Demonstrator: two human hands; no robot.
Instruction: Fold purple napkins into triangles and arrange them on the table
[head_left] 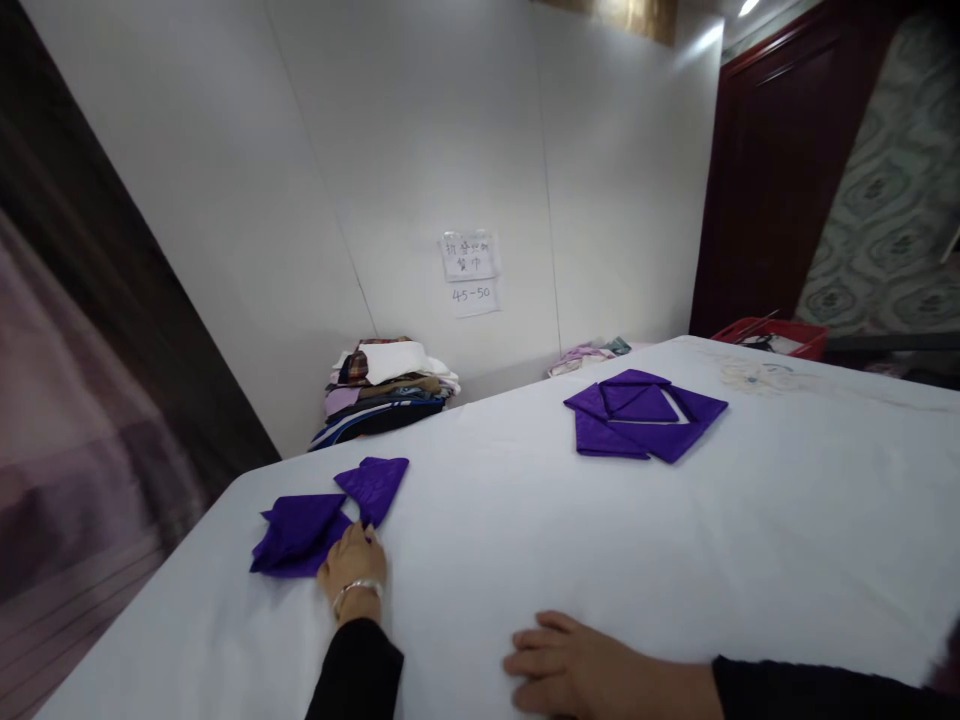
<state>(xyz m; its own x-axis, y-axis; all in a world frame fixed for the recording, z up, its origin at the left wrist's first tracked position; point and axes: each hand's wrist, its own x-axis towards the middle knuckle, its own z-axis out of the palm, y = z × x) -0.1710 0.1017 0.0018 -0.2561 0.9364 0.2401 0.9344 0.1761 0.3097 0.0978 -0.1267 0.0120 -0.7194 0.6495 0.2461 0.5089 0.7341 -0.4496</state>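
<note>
My left hand (354, 570), with a silver bracelet at the wrist, is at the left part of the white-covered table (465, 560). Its fingers are closed at the lower tip of a folded purple napkin (373, 485). Against that hand's left side lies a second, crumpled purple napkin (300, 535). My right hand (570, 665) rests palm down near the table's front edge, fingers spread and holding nothing. Farther back on the right, several folded purple napkin pieces (634, 440) lie overlapped in a ring-like shape.
Behind the table's far edge stands a pile of folded clothes (390, 390), with more fabric (589, 355) to its right. A red basket (802, 340) is at the back right. Paper notes (471, 270) hang on the white wall (450, 120). A dark curtain (112, 260) borders the left.
</note>
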